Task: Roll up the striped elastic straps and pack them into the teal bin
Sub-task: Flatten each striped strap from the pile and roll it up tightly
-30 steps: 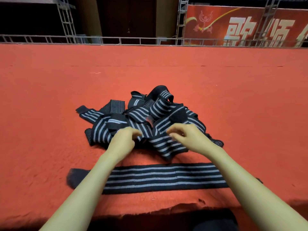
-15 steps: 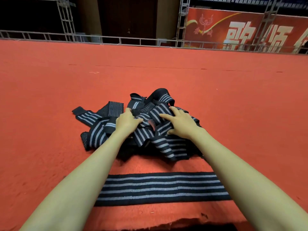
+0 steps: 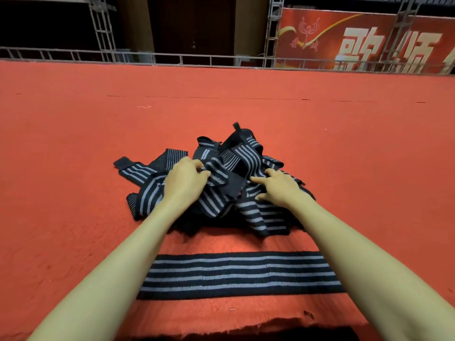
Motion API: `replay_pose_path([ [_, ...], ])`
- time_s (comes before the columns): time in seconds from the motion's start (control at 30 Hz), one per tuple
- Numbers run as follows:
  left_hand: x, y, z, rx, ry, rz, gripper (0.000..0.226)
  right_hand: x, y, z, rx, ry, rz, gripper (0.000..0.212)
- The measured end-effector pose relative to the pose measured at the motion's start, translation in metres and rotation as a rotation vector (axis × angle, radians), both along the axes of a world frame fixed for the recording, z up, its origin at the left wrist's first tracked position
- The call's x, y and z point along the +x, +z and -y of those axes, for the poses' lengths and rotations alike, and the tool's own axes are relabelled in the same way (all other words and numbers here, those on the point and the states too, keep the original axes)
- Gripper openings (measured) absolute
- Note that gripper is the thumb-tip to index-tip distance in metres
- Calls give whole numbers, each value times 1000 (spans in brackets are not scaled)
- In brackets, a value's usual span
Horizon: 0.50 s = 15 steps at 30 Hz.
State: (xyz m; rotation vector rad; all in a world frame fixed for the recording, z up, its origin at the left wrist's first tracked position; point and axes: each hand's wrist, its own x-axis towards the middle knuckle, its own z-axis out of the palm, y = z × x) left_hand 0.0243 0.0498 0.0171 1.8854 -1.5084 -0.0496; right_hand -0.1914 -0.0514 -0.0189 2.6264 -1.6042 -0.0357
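Two hands lie on a tangled pile of striped elastic straps (image 3: 221, 193) at the centre of a red carpet (image 3: 73, 168). The left hand (image 3: 183, 179) grips a fold at the pile's 9 o'clock side, fingers curled round it. The right hand (image 3: 278, 187) rests at the 3 o'clock side with its fingers spread fairly straight, pressing on the straps. At 6 o'clock from the pile, apart from it, one flat strap (image 3: 236, 274) lies stretched crosswise; both forearms pass over its ends and hide them. Just beyond that, at 6 o'clock, runs the frayed carpet edge (image 3: 246, 328). A metal railing (image 3: 187, 56) borders the carpet at 12 o'clock, with a dark door (image 3: 194, 25) behind it. At 1 o'clock hangs a red banner (image 3: 320, 33) bearing large white Chinese characters, partly barred by a truss (image 3: 273, 28) and cut by the frame; the small writing under its emblem is unreadable.
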Motion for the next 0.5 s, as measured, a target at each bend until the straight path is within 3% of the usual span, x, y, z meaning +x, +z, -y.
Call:
replay_pose_path([
  [0.13,31,23,-28,-152,52,29,16,-3,0,6,87,-61,46,62],
  [0.23,49,22,-41,-114,55,-68,9,2,3,2,124,-84,85,66],
  [0.33,52,13,-49,-31,92,-203,15,3,3,-3,112,-93,151,70],
  [0.5,42,8,-61,-34,26,-401,33,5,2,-24,-91,-2,300,66],
])
